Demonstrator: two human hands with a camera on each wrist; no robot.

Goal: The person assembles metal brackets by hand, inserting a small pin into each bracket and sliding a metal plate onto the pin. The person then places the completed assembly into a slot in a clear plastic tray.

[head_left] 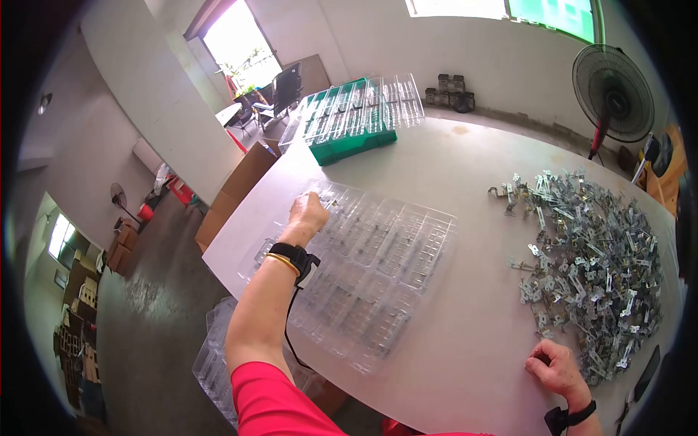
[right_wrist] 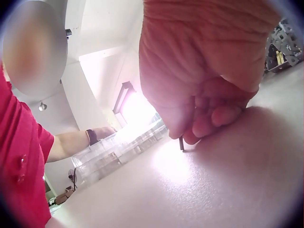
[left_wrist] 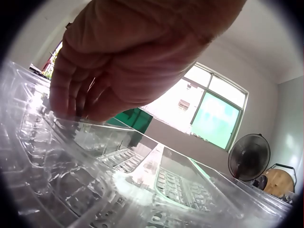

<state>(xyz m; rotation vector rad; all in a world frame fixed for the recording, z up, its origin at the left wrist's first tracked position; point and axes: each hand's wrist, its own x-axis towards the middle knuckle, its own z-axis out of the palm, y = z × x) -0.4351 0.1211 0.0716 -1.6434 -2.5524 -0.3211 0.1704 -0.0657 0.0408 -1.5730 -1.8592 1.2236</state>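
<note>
A clear plastic tray [head_left: 363, 247] with rows of compartments lies on the white table [head_left: 465, 305], small metal parts in some of them. My left hand [head_left: 309, 212] is over its far left corner. In the left wrist view, the fingers [left_wrist: 61, 97] of that hand point down at the tray's compartments; their tips are partly hidden, and I cannot tell whether they hold a part. Low over the table at the right, my right hand [head_left: 558, 368] pinches a small metal piece [right_wrist: 182, 144], whose thin end sticks out below the fingers. A heap of metal brackets [head_left: 589, 269] lies beside that hand.
At the back, more clear trays [head_left: 392, 98] rest on a green crate [head_left: 352, 147]. Another clear tray [head_left: 214, 356] shows below the table's left edge, and a cardboard box [head_left: 233, 189] stands beside the table. A fan [head_left: 614, 94] stands at the back right.
</note>
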